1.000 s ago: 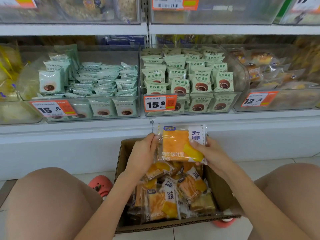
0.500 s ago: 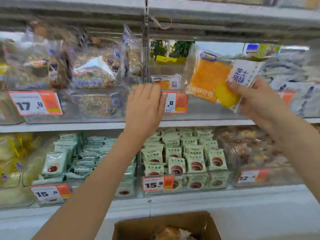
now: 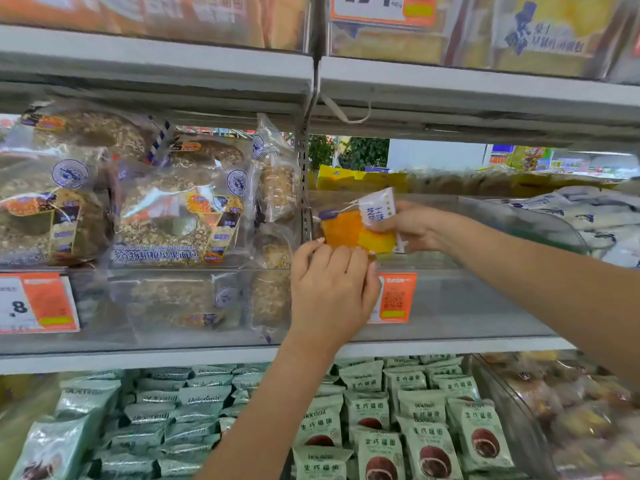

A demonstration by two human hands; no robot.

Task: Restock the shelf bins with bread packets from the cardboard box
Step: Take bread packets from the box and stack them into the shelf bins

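An orange-and-yellow bread packet (image 3: 349,232) with a white labelled corner is inside the top of a clear shelf bin (image 3: 467,306) on the middle shelf. My right hand (image 3: 412,225) pinches the packet's white right end from the right. My left hand (image 3: 332,289) is raised in front of the bin's front wall, fingers curled over the rim just below the packet. The cardboard box is out of view.
Left of the bin stand large bagged multigrain breads (image 3: 166,216) behind an orange price tag (image 3: 38,303). Another orange tag (image 3: 396,297) hangs on the clear bin. The shelf below holds green snack packets (image 3: 415,420). A metal upright (image 3: 304,188) divides the shelf bays.
The view has risen from the box to the middle shelf. My right hand carried the packet up and lowered it into the clear bin; my left hand moved to the bin's front rim.
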